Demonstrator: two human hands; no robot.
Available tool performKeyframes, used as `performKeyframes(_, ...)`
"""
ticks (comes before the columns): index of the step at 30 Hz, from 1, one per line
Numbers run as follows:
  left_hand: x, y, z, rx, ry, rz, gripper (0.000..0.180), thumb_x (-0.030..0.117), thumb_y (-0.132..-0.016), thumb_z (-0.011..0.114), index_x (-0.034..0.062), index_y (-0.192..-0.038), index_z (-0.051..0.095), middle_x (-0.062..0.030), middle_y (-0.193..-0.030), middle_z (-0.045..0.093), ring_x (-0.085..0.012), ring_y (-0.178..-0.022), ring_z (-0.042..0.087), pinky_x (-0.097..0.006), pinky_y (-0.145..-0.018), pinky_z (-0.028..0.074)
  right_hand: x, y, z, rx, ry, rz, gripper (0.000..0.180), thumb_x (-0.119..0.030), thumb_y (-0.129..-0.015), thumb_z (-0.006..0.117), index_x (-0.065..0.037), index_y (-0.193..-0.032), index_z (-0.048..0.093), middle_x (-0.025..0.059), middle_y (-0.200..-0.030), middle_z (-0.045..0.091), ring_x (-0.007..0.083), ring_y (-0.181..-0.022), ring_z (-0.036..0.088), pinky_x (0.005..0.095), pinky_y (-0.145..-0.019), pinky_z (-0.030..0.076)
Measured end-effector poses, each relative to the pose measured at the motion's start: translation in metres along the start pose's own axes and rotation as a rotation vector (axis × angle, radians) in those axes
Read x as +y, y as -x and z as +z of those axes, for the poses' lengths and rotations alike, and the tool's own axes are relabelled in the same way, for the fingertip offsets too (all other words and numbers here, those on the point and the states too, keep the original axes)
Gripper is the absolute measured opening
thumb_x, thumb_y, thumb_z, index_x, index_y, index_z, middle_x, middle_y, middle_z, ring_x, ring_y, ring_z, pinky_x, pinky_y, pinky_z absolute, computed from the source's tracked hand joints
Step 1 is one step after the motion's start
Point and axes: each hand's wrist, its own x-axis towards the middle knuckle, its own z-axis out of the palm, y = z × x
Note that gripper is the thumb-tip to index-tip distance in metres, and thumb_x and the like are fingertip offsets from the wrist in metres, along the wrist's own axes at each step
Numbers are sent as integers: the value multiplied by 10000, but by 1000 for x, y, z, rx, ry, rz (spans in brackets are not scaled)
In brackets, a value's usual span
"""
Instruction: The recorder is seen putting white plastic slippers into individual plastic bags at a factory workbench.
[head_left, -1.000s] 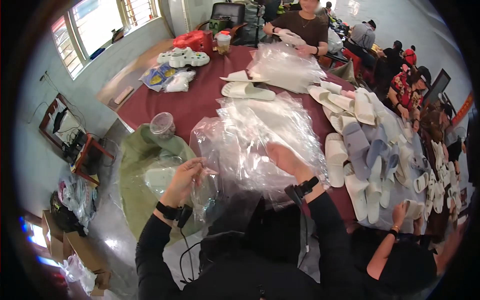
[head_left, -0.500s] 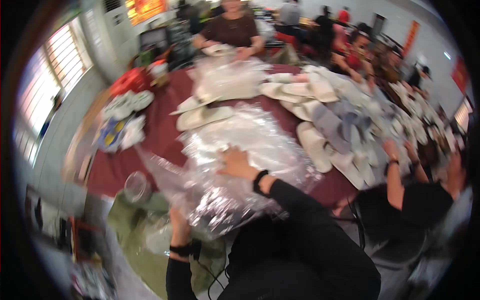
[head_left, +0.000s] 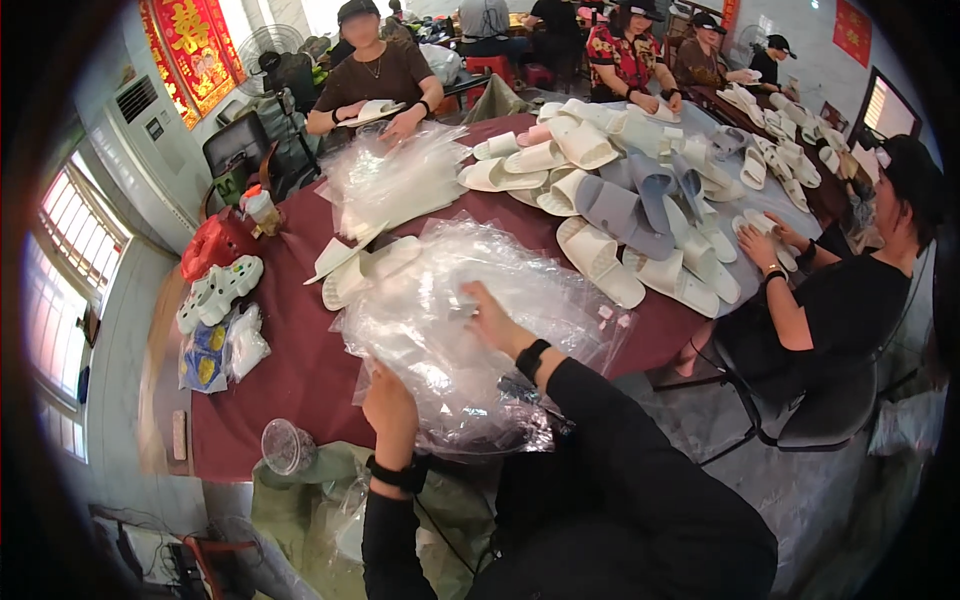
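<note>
A broad pile of clear plastic bags (head_left: 460, 345) lies in front of me at the near edge of the table. At the pile's left edge, my left hand (head_left: 390, 405) is closed, with the plastic bag film at its fingertips. My right hand (head_left: 493, 318) is over the middle of the pile, fingers stretched out and apart, holding nothing I can see. Just beyond the hands, white slippers (head_left: 345, 282) lie at the pile's far left, partly covered by clear film. One of them is tilted up on the others.
A second stack of clear bags (head_left: 385, 190) lies farther back, before a person holding a white slipper (head_left: 372, 111). White and grey slippers (head_left: 630, 215) heap on the right, with co-workers around. Left are a red bag (head_left: 215, 245), white clogs (head_left: 220, 292) and a clear tub (head_left: 287, 447).
My left hand has moved up to the pile's left edge, and the film that stretched out leftward has been drawn in. The fingers of my right hand have shifted. The view has turned.
</note>
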Motion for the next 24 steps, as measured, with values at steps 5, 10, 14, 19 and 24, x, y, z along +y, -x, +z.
performKeyframes(5, -8, -19, 42, -236, -401, -147, 610, 82, -838, 510, -118, -1363, 271, -108, -786, 669, -214, -611, 656, -334, -508, 519, -30, 10, -27, 9, -805, 115, 491, -520, -810, 454, -169, -1143, 543, 27, -1184, 548, 270, -1098, 496, 441, -912, 359)
performKeyframes(10, 20, -43, 61, -268, -368, -135, 623, 96, -829, 521, -198, -1316, 267, -114, -743, 667, -222, -634, 664, -333, -536, 527, -34, 22, -51, 179, -824, 144, 523, -592, -790, 419, -197, -1099, 564, 53, -1173, 555, 304, -1109, 477, 483, -975, 297)
performKeyframes(14, 13, -37, 36, -354, -155, -225, 673, 45, -797, 477, -74, -1406, 216, -175, -782, 661, -295, -733, 662, -314, -593, 518, -22, 28, -64, 11, -725, 374, 590, -657, -763, 383, -216, -1115, 557, 36, -1165, 551, 299, -1083, 486, 524, -910, 304)
performKeyframes(19, 9, -5, -11, -21, 946, -621, 767, -120, -776, 380, 186, -1465, 233, -193, -1270, 527, -131, -687, 607, -242, -485, 465, -18, 23, -32, -69, -691, 469, 642, -675, -750, 377, -211, -1158, 548, 45, -1165, 552, 301, -1069, 493, 499, -874, 342)
performKeyframes(24, 8, 13, -42, 120, 1168, -614, 630, -71, -857, 346, 135, -1448, 273, -150, -1242, 559, -40, -533, 520, -170, -408, 408, -22, 26, 6, -231, -793, 369, 534, -518, -858, 361, -149, -1213, 512, 66, -1196, 563, 259, -1114, 519, 448, -931, 392)
